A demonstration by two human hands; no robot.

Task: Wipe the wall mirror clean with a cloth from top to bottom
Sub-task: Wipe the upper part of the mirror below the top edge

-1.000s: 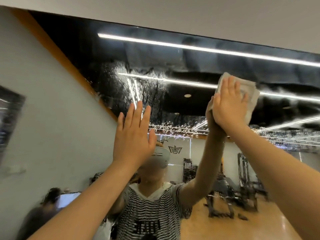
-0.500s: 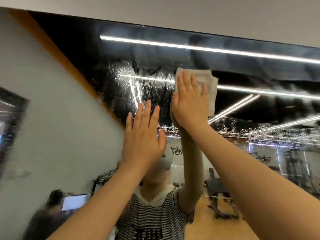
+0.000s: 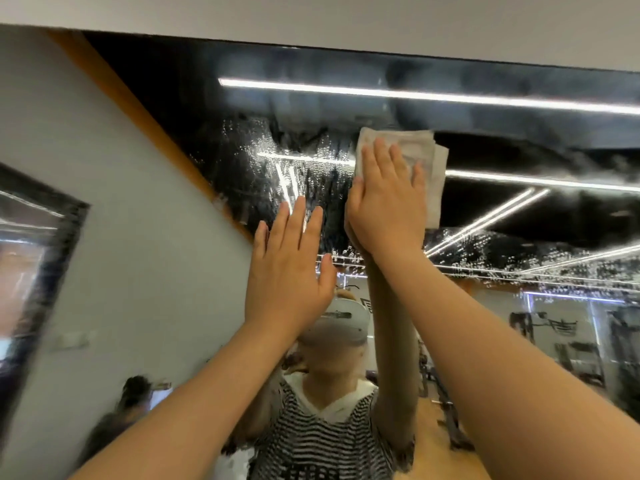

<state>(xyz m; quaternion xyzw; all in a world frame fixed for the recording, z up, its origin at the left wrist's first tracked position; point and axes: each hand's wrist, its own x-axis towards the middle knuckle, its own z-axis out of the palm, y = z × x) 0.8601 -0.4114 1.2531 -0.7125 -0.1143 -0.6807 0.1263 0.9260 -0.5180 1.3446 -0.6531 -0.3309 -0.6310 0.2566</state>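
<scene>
Large glass wall mirror: upper part spotted with water droplets. Left hand: fingers straight and slightly spread, palm toward the glass, holding nothing, below the wet patch. Right hand: just beside and above the left, fingers flat, pressing a folded off-white cloth against the mirror's upper part.

Wall mirror, scattered droplets, cloth pressed flat

Cloth partly hidden under right hand. Mirror cut off by right, bottom edges. Reflected figure lower left blurred.
</scene>
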